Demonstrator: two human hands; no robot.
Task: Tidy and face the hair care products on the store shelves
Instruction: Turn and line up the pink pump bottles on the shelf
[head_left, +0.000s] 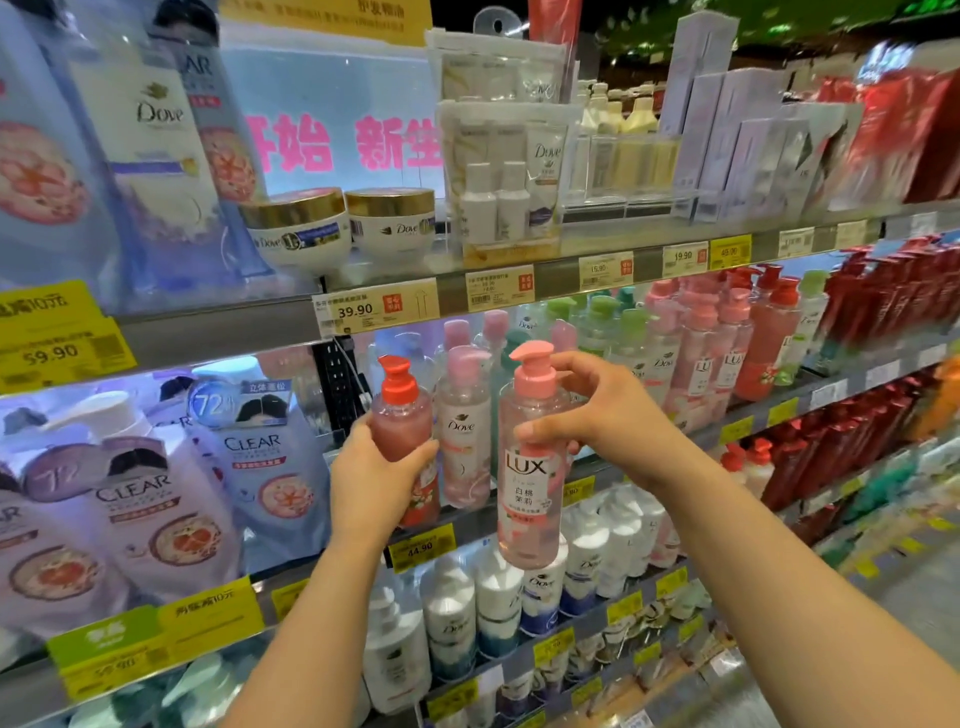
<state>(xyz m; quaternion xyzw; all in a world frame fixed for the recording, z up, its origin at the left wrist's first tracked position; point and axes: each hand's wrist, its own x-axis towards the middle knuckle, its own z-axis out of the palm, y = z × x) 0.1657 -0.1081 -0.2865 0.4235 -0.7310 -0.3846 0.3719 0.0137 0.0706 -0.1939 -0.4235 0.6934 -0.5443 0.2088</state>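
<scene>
Both hands hold pump bottles before the middle shelf (519, 514): right hand (597, 421) grips the pink bottle (530, 483) clear of it, left hand (376, 467) clasps the red-capped bottle (402, 415) at its edge.

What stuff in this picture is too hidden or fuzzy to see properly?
- Head view: front of the red-pump bottle, covered by the left hand.
- Head view: red bottles at the far right, blurred, labels unreadable.
- Head view: small print on the 39.90 price tag, too tiny.
- Head view: big Clear bottle at top left, cut off by the edge.
</scene>
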